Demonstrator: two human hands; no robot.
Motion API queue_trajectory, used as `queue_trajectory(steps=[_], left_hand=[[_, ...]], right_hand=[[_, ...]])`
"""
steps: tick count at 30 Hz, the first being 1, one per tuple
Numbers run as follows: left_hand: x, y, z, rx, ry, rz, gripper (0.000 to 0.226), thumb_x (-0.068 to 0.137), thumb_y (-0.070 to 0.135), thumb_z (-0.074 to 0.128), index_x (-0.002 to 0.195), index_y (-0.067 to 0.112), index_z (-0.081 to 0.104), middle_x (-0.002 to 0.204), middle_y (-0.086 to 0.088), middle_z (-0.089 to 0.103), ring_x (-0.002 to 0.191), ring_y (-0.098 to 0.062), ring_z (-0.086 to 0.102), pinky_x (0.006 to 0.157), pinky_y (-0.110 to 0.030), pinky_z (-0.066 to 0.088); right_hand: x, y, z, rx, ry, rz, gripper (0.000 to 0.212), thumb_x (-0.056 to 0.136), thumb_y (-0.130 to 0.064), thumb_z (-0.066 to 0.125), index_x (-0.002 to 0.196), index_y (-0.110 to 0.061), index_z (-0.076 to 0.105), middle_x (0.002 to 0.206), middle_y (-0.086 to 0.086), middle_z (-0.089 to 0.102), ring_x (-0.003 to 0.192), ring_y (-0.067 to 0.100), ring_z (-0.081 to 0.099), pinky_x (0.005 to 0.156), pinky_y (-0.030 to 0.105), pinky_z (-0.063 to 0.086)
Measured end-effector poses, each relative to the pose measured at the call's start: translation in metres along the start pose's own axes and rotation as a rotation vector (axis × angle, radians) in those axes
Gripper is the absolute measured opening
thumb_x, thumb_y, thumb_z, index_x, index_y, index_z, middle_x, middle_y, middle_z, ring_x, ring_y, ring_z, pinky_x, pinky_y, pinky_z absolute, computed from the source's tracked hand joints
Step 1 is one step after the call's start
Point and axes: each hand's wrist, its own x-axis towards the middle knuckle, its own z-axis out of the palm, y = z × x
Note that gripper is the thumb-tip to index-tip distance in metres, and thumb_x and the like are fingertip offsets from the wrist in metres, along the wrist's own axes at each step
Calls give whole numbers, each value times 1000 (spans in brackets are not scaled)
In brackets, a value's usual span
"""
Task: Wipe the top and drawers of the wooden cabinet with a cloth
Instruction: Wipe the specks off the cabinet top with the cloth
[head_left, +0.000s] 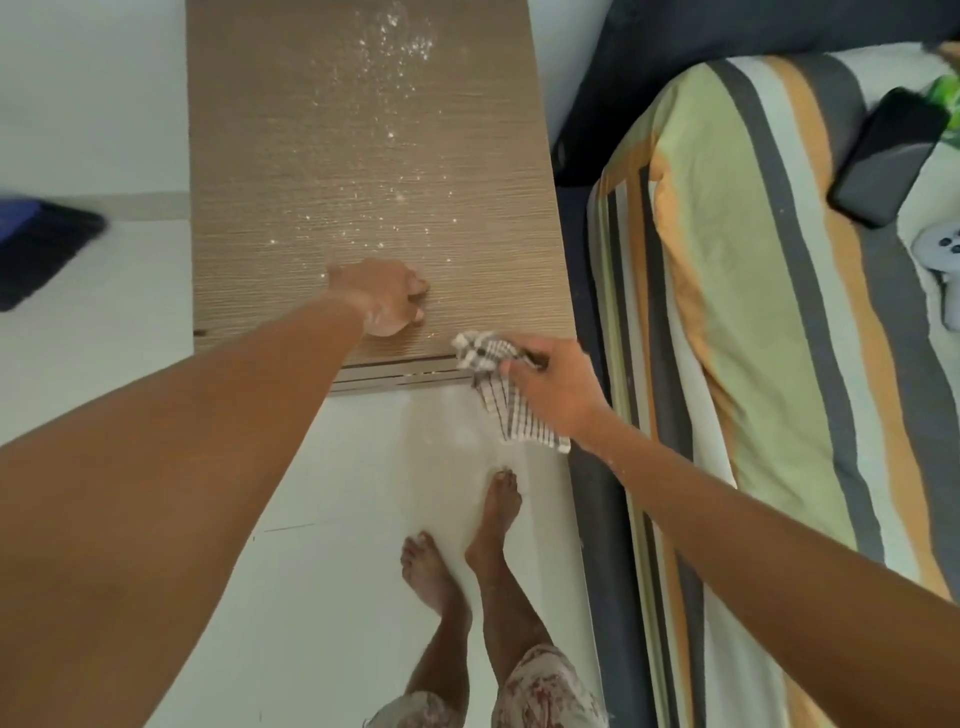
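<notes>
The wooden cabinet (332, 156) fills the upper middle, seen from above, its top strewn with white powder (400, 47) from the far end down to the near part. My left hand (387, 296) rests on the top near the front edge, fingers curled, holding nothing that I can see. My right hand (550, 384) grips a checked grey-and-white cloth (493, 379) at the cabinet's front right corner. One bunch of the cloth lies on the top edge and the rest hangs down over the drawer fronts (400, 376).
A bed with a striped sheet (753, 312) stands close along the cabinet's right side; a black phone (883, 156) lies on it. My bare feet (462, 545) stand on the white tiled floor. A dark blue object (36, 249) lies at the left.
</notes>
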Motion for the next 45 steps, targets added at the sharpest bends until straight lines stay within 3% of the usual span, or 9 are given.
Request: queue_trajectory(steps=[3,7,12,17,22,27,30,37,45], left_hand=[[-3,-3,-22,-138,-12,11,52,99,42,55,149,30,44,155,-2,41,142,-32,37,117,-51,28],[2,-4,-64,-208,48,32,58,97,39,59,151,28,39,158,-3,36,145,-31,32,119,-51,25],[44,-13,-131,-183,122,-7,60,96,34,62,151,27,38,156,-6,38,143,-34,36,116,-50,30],[113,-33,-170,-211,166,-77,67,86,33,74,147,24,46,148,-6,50,134,-34,48,112,-49,37],[145,-58,-171,-31,164,-166,83,75,38,82,148,31,43,148,-3,49,138,-35,42,116,-52,30],[163,-70,-169,-62,102,-189,95,74,37,84,152,36,31,163,6,23,148,-34,25,117,-47,29],[167,-76,-165,-58,116,-179,93,76,41,81,153,40,28,165,9,16,150,-32,20,119,-46,26],[173,-80,-162,-43,87,-183,94,79,46,78,154,43,22,166,9,9,152,-31,15,120,-45,21],[173,-85,-158,-51,107,-170,94,79,47,76,154,44,20,165,11,7,152,-28,11,120,-56,15]], right_hand=[[29,-42,-25,92,36,-31,29,97,-17,64,125,-22,70,95,-10,75,79,6,73,67,21,58],[89,-79,-54,112,113,-42,28,94,-22,68,122,-25,72,104,-8,76,92,8,74,86,35,61],[185,-134,-84,82,116,-87,34,98,-16,63,131,-24,66,107,-6,74,84,3,73,71,18,59],[294,-168,-102,106,260,-135,35,98,-14,62,131,-24,65,101,-9,72,74,-1,71,64,15,58],[387,-186,-100,21,393,-183,42,94,-14,58,134,-27,64,125,-6,70,110,14,67,101,36,54],[413,-165,-47,-469,334,-273,45,104,-30,44,148,-25,48,162,3,32,148,27,30,123,44,20],[420,-165,-16,-619,342,-293,50,105,-36,34,154,-26,37,167,2,19,153,28,16,125,43,5],[438,-189,5,-802,52,-613,51,107,-31,31,157,-22,30,166,4,23,154,30,15,126,42,5],[440,-181,-19,-880,-94,-705,51,109,-39,22,158,-27,25,167,-2,16,155,22,9,126,39,2]])
